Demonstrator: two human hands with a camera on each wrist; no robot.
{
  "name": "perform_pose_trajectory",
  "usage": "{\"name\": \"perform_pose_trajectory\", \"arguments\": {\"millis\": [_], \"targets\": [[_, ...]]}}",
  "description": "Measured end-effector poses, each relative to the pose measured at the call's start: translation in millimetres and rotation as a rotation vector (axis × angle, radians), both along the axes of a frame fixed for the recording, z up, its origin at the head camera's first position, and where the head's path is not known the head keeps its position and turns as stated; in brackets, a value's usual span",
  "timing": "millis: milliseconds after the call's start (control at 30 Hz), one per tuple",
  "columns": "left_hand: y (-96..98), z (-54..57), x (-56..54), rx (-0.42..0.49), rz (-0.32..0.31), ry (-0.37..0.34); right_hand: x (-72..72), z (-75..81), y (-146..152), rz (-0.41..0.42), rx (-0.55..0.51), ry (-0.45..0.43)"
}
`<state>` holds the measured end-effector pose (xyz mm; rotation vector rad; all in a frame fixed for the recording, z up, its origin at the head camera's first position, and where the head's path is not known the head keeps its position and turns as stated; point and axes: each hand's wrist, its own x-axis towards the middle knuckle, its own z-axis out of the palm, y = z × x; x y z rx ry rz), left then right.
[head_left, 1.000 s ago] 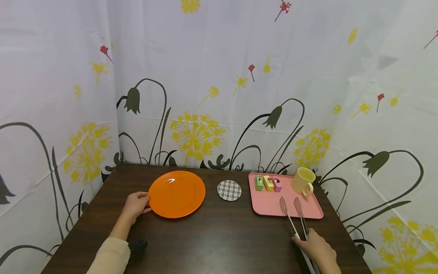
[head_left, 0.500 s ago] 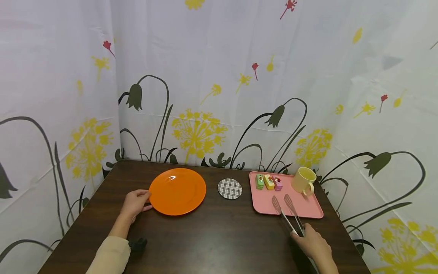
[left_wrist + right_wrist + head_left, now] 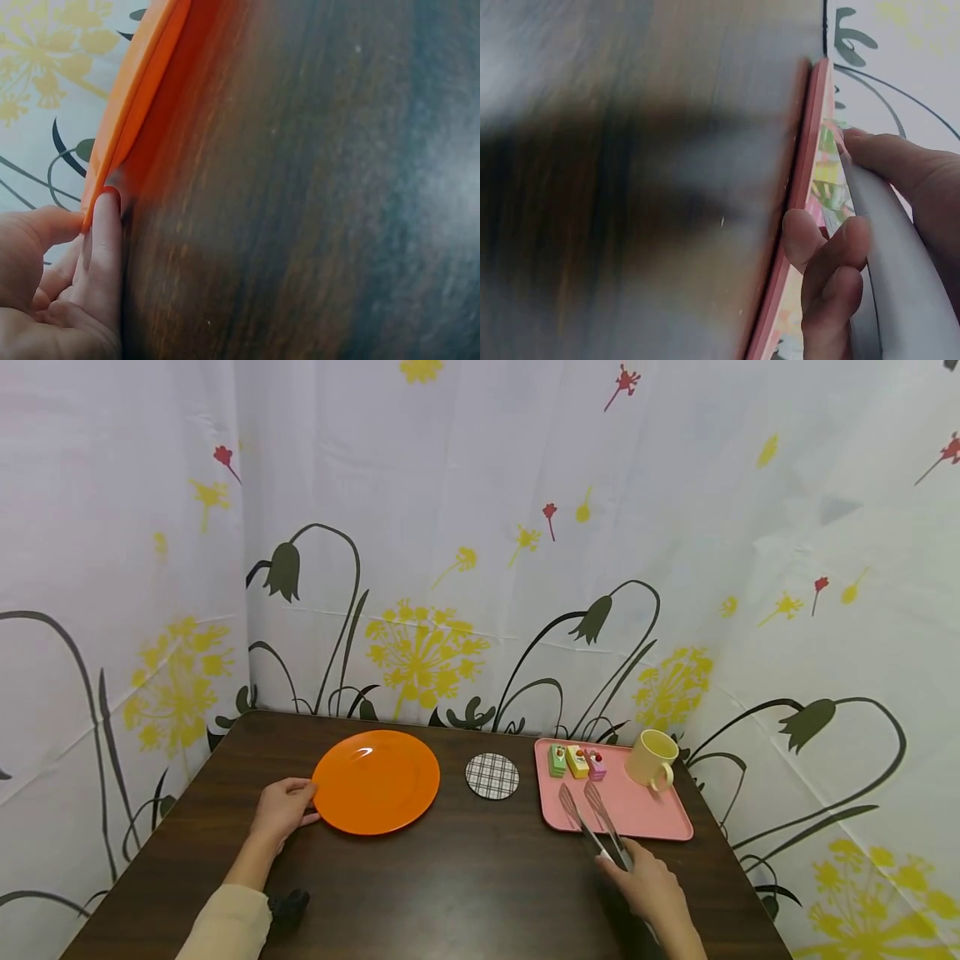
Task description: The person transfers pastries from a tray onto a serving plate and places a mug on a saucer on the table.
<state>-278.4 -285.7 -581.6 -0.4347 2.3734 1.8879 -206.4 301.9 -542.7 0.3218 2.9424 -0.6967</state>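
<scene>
An orange plate (image 3: 375, 783) lies at the table's left side. My left hand (image 3: 281, 810) pinches its left rim, thumb above and fingers beneath, as the left wrist view also shows. With my right hand (image 3: 648, 889) I hold metal tongs (image 3: 609, 846); their two slotted ends are spread apart over the front left part of a pink tray (image 3: 637, 814). Just beyond the tong ends stand a green toy cake slice (image 3: 557, 761), a yellow one (image 3: 577, 762) and a pink one (image 3: 596, 765). My hand hides part of the tong handles.
A yellow mug (image 3: 651, 758) stands at the tray's back right corner. Between plate and tray lies a round checked coaster (image 3: 492, 776). The dark wooden table (image 3: 450, 877) meets a flowered curtain (image 3: 450, 527) at its back and sides.
My right hand has carried the tongs leftward across the tray, so their ends are now just in front of the cake slices. The left hand keeps its hold on the plate's rim.
</scene>
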Motion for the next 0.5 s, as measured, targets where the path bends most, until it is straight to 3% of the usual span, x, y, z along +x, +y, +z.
{"name": "perform_pose_trajectory", "arguments": {"millis": [200, 500], "targets": [[-0.2, -1.0, 2.2, -0.008, 0.018, 0.007, -7.4, -0.9, -16.2, -0.017, -0.051, -0.037], [2.0, -4.0, 1.8, -0.011, 0.023, 0.012, -19.7, -4.1, -31.3, 0.004, -0.035, -0.026]]}}
